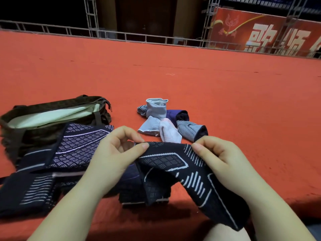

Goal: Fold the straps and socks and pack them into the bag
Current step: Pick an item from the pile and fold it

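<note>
Strap (182,171), dark w/ white pattern, pinched at top edge by left hand (114,150) & right hand (220,157) fingers, near open bag (52,115).

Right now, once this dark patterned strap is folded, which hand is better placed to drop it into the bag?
Left, most likely. The bag lies open on the person's left, just beyond the left hand. The right hand pinches the strap on the far side and would have to cross over.
</note>
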